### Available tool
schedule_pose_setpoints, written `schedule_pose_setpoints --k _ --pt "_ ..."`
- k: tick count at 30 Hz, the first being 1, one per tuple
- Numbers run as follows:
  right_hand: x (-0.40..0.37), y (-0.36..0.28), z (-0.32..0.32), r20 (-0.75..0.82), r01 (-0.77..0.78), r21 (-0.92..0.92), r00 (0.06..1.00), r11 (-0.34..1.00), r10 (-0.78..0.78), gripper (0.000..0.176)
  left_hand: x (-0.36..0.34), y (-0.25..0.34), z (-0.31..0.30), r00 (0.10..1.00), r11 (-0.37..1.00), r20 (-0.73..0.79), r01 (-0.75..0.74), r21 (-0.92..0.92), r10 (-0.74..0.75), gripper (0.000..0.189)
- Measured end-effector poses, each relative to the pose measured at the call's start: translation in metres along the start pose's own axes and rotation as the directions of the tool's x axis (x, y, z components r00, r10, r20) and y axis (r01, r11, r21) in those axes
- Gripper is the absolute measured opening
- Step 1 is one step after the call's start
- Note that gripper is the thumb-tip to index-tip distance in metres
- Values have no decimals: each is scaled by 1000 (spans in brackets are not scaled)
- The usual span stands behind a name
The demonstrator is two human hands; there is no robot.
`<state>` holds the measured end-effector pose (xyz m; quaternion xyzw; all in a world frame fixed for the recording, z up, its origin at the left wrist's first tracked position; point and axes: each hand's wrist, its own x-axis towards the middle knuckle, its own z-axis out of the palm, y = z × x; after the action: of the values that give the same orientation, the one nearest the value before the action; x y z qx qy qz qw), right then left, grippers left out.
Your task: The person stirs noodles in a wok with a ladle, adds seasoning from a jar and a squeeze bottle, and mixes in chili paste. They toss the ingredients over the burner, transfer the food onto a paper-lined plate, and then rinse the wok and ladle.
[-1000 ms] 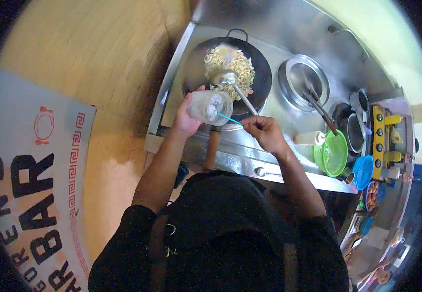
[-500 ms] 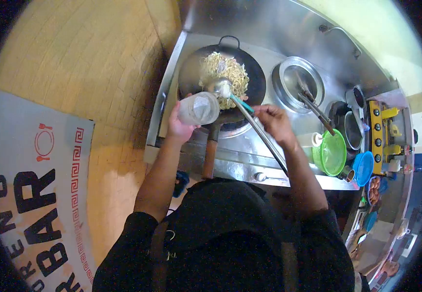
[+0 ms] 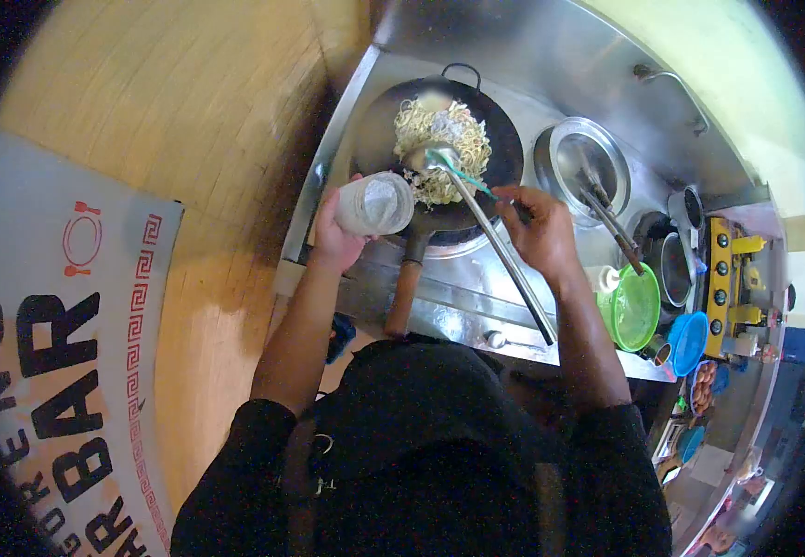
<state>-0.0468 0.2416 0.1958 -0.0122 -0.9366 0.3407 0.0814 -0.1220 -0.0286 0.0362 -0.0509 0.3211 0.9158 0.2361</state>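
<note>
My left hand (image 3: 335, 232) is wrapped around a clear plastic jar (image 3: 354, 206) with white powder inside, tilted near the wok's left rim. In my right hand (image 3: 540, 227) a thin teal spoon (image 3: 469, 178) is pinched, its far end over the bowl of a metal ladle (image 3: 436, 158). The ladle's bowl lies on the noodles (image 3: 467, 139), and its long handle slants toward me under my right hand. A dark wok (image 3: 506, 139) with a wooden handle (image 3: 404, 292) holds the noodles. Whitish powder shows on top of them.
Right of the wok stands a metal pot (image 3: 618, 153) with a utensil leaning in it. Beyond are a white-capped bottle (image 3: 604, 278), a green basket (image 3: 645, 320), a blue bowl (image 3: 690, 345) and a yellow burner panel (image 3: 720, 278). A small spoon (image 3: 495, 340) lies at the counter's front edge.
The view has shifted slightly. The white heap seen on the teal spoon earlier no longer shows at its end. The jar has turned a little in my left hand.
</note>
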Motion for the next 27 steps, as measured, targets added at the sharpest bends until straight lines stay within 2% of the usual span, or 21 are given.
schedule_pose_setpoints --k 4,7,9,11,14,16,17,18,19,20,21,22,24,25,26,27 --pt "-24 9 7 32 -32 122 999 992 28 16 4 -4 12 999 1000 28 18 19 -18 55" --pt "-32 10 -1 39 -53 59 998 997 51 16 1 -8 20 999 999 22 38 -2 -37 55" --pt "-36 12 -5 24 -56 83 998 995 55 15 2 -10 20 999 999 30 46 3 -46 55" --pt "-40 14 -7 12 -60 107 998 992 59 15 4 -16 13 993 999 111 38 -9 -37 54" --pt "-45 20 -2 39 -143 101 989 985 140 16 0 -19 9 987 999 159 36 15 -38 55" --pt "-55 34 8 -5 -37 290 999 956 40 18 -9 -22 20 992 1000 126 7 30 -11 57" --pt "-60 31 11 -43 68 316 997 946 -58 19 -6 -26 17 976 988 198 112 -109 -89 59" --pt "-66 14 1 76 -32 245 997 969 14 19 -3 -30 12 970 989 229 110 -102 -84 61" --pt "-72 16 5 -7 118 226 993 967 -119 20 -8 -28 22 947 992 305 118 -47 -98 63" --pt "-80 14 4 -55 146 215 989 966 -138 19 -15 -26 26 961 988 231 157 -6 -152 64" --pt "-88 13 -3 -94 180 205 982 962 -164 19 -21 -27 34 978 983 96 185 15 -186 65" --pt "-100 17 -13 -128 129 183 986 975 -106 19 -26 -32 46 980 980 -51 195 45 -193 66" --pt "-123 27 -28 -45 64 151 997 987 -57 19 -34 -46 81 964 960 24 260 104 -264 66" --pt "-138 36 -38 -71 45 157 997 987 -34 19 -39 -53 96 960 955 67 259 146 -271 66" --pt "-153 44 -45 -69 -39 101 997 994 46 19 -40 -69 107 946 956 174 247 156 -273 65" --pt "-161 49 -48 -51 -91 59 994 994 94 19 -32 -84 113 859 945 406 238 223 -312 64"
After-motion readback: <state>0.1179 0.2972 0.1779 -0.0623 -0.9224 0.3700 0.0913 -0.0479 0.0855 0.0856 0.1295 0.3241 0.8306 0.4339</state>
